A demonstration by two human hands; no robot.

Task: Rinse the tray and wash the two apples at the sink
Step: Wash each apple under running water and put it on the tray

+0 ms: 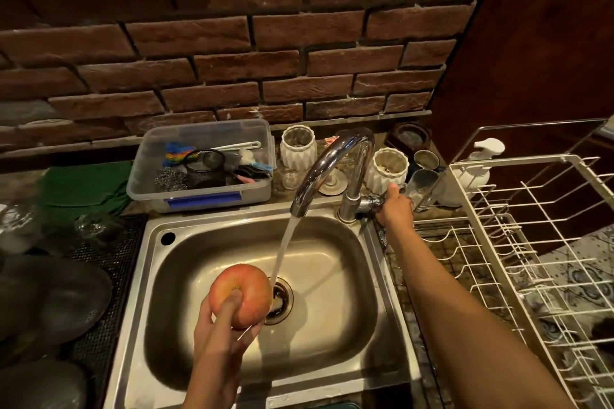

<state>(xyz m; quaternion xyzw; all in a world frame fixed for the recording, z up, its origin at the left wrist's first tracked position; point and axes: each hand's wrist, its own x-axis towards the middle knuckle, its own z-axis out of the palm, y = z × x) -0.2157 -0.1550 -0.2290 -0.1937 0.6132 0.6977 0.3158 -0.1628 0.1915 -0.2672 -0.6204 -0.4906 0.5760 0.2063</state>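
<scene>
My left hand [222,335] grips a red-orange apple [247,289] over the steel sink [372,259], with the thumb across its top. Water streams from the chrome faucet [332,169] and falls just right of the apple toward the drain [282,300]. My right hand [395,209] is curled round the faucet handle [370,202] at the sink's back right corner. No second apple is in view. I cannot pick out the tray among the dark dishes at the left.
A clear plastic bin [199,169] of scrubbers and brushes stands behind the sink. White ribbed jars [297,149] and small cups sit by the faucet. A white wire dish rack [518,242] fills the right side. Dark plates [56,295] lie on a mat at left.
</scene>
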